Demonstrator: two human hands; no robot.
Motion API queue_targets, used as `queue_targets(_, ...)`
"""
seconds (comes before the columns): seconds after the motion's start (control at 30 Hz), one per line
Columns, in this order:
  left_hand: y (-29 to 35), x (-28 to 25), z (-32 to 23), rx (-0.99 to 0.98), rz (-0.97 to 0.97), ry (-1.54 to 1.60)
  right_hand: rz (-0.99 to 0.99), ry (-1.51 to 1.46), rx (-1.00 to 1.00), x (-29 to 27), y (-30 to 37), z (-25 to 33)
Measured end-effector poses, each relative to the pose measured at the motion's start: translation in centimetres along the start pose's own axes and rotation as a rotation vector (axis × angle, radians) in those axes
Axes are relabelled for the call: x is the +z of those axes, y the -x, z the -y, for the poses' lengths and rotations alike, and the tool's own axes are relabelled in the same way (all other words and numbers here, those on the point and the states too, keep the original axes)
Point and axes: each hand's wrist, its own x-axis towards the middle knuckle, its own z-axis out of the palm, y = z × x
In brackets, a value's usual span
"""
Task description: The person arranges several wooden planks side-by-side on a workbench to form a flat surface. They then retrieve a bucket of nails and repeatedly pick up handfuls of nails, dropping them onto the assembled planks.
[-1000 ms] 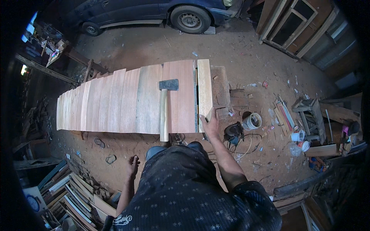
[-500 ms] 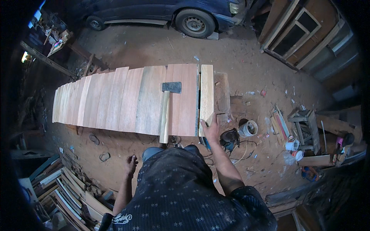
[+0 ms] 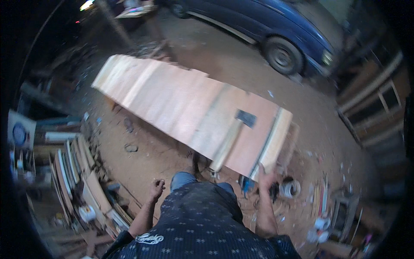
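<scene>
At the right end of a long, tapering row of planks [image 3: 172, 101], my right hand [image 3: 266, 176] grips the near end of a narrow, pale wooden board [image 3: 278, 136]. A dark gap separates this board from its neighbour. An axe [image 3: 228, 140] lies across the planks to the left of that hand, its dark head away from me and its pale wooden handle toward me. My left hand [image 3: 158, 190] hangs beside my left thigh, apart from the planks. Its fingers are curled, and what they hold, if anything, is hidden.
A blue vehicle [image 3: 276, 32] stands beyond the planks. Stacked wood strips [image 3: 71, 164] lie to my left. A bucket [image 3: 290, 188] sits on the earth floor near my right hand, with a wooden stool [image 3: 343, 213] farther right. Panelled frames [image 3: 377, 105] lean at the right.
The whole view has turned, so the plank row now slopes down to the right, and the picture is blurred. My right hand stays on the pale board; my left remains low beside my thigh.
</scene>
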Motion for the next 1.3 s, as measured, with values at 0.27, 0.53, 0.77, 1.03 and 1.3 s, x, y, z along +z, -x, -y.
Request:
queue_targets(0.27,-4.7,-6.4,8.8,-0.225,-0.082,0.147,-0.272,0.579,-0.184,3.8,-0.7,1.1)
queue_targets(0.53,-15.4,-19.0,13.7,-0.308,-0.222,0.408,-0.061,0.379,-0.485,23.8,2.4,23.7)
queue_targets(0.77,-23.3,-39.5,15.4,-0.220,-0.374,0.422,0.248,0.230,-0.579,45.8,10.2,36.4)
queue_targets(1.03,-31.7,-54.5,11.4,-0.211,-0.497,0.664,0.438,0.203,-0.694,67.9,15.2,46.9)
queue_targets(1.3,-40.7,-65.4,18.5,-0.346,-0.514,0.715,0.608,-0.054,-0.623,97.4,23.4,63.8)
